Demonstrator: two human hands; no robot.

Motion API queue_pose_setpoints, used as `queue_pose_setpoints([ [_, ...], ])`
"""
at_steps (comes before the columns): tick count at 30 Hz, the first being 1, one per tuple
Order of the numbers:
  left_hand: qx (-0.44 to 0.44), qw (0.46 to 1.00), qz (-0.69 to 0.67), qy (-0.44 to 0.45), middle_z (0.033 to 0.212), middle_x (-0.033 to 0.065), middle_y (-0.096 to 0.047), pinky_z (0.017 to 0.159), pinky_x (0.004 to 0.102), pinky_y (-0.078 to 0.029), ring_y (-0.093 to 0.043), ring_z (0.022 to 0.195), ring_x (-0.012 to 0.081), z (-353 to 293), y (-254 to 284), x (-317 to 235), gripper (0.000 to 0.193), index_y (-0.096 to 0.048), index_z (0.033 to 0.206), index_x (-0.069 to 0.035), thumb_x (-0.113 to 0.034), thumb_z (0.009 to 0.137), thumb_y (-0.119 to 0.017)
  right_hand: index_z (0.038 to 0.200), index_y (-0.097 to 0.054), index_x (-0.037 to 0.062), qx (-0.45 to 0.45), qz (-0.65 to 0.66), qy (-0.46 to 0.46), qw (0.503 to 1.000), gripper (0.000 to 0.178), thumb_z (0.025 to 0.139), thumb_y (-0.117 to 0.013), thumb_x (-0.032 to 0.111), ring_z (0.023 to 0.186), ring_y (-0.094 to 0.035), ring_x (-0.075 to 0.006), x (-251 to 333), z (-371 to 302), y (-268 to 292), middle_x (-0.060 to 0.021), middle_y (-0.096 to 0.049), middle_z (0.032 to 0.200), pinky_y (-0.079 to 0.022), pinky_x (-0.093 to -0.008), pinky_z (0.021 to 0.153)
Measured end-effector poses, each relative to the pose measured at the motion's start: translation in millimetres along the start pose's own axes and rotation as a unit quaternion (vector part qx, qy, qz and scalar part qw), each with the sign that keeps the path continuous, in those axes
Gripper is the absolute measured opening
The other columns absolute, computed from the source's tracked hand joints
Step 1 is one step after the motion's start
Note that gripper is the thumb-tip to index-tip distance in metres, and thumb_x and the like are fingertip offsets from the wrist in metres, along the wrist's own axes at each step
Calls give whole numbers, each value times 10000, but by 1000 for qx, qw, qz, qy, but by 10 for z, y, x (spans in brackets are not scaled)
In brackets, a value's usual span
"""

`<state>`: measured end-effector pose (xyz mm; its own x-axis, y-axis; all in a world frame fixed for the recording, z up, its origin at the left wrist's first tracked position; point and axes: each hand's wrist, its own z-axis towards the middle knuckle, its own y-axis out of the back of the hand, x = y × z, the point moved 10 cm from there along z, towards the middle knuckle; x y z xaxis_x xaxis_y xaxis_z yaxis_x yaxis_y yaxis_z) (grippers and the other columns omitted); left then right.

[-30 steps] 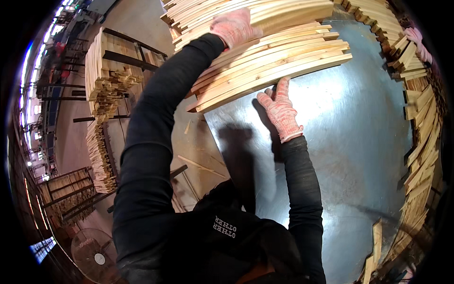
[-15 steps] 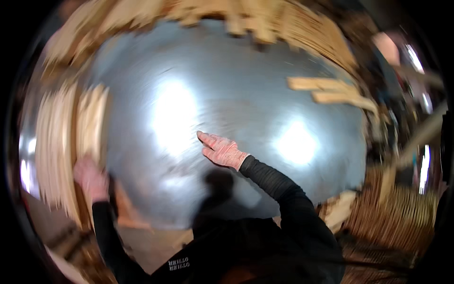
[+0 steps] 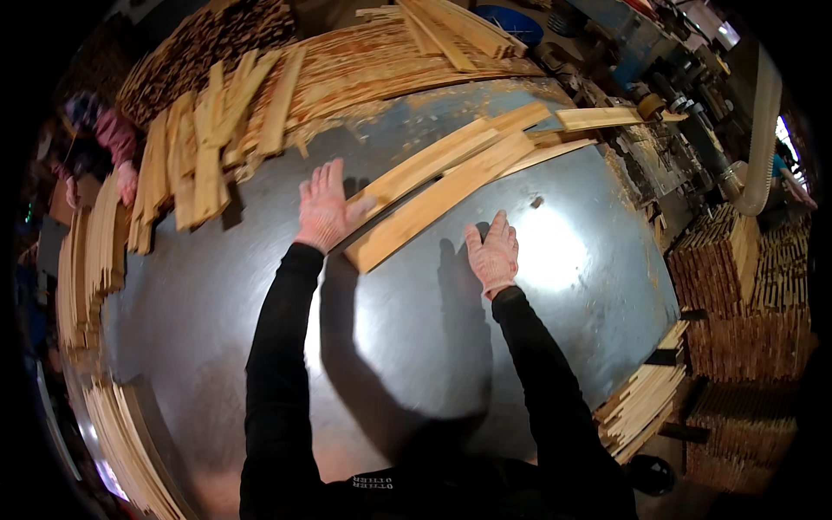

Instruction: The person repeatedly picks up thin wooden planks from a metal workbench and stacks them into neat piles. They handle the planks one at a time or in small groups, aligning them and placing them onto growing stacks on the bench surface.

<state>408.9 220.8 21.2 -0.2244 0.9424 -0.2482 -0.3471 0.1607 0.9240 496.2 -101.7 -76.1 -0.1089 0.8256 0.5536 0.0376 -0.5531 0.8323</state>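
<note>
My left hand [image 3: 323, 208], in a pinkish glove, is spread above the grey metal tabletop [image 3: 217, 295]. Its thumb lies at the near end of a long wooden board [image 3: 425, 164]; whether it touches the wood I cannot tell. A second board [image 3: 442, 201] lies slanted just nearer to me, with its near end right of that hand. My right hand [image 3: 494, 254], gloved alike, is open to the right of this second board. Its fingers point away from me and hold nothing. Farther right, a thin board [image 3: 598, 119] reaches toward the machine.
Stacked slats [image 3: 130, 451] line the left edge, and loose boards [image 3: 204, 165] lie at the far left. Beyond them is a wide wood pile [image 3: 347, 74]. A co-worker's pink sleeve [image 3: 113, 134] shows far left. Machinery [image 3: 667, 147] and bundled wood [image 3: 737, 338] stand right.
The view has swung round and sharpened. My left hand has left the slat stack at the left and is now beside the boards. My right hand is now farther right, fingers pointing away.
</note>
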Motion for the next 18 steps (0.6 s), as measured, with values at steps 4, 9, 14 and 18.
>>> queue_pose_setpoints([
  [4, 196, 980, 7, 18, 1508, 214, -423, 1146, 517, -303, -389, 1408, 363, 848, -1177, -989, 1146, -238, 1549, -27, -715, 747, -681, 1503, -238, -98, -54, 7, -11, 998, 917, 946, -514, 575, 1418, -312, -428, -517, 786, 80, -301, -424, 1465, -170, -493, 1199],
  [9, 274, 960, -28, 41, 1353, 286, -504, 1019, 493, -454, -505, 1258, 430, 510, -1285, -1585, 1213, -199, 1553, -38, -647, 679, -780, 1505, -214, -112, -127, 15, -65, 990, 1005, 892, -585, 591, 1477, -224, -410, -363, 1399, -43, -316, -309, 1545, -73, -484, 1229],
  [14, 215, 946, -138, 201, 1247, 342, -475, 957, 480, -477, -524, 1143, 471, -869, -1033, -1651, 1290, -85, 1527, 19, -462, 645, -894, 1507, -233, -94, 24, 106, 101, 989, 1000, 862, -638, 555, 1467, -232, -410, 102, 729, -179, -305, -339, 1524, -78, -495, 1233],
  [18, 148, 937, -141, 284, 1224, 332, -491, 937, 470, -490, -520, 1136, 488, -2161, -700, -1561, 1322, -2, 1552, 12, -339, 660, -913, 1493, -290, -66, 83, 91, 210, 970, 933, 852, -664, 499, 1408, -339, -409, 392, -550, -165, -274, -426, 1468, -170, -474, 1223],
])
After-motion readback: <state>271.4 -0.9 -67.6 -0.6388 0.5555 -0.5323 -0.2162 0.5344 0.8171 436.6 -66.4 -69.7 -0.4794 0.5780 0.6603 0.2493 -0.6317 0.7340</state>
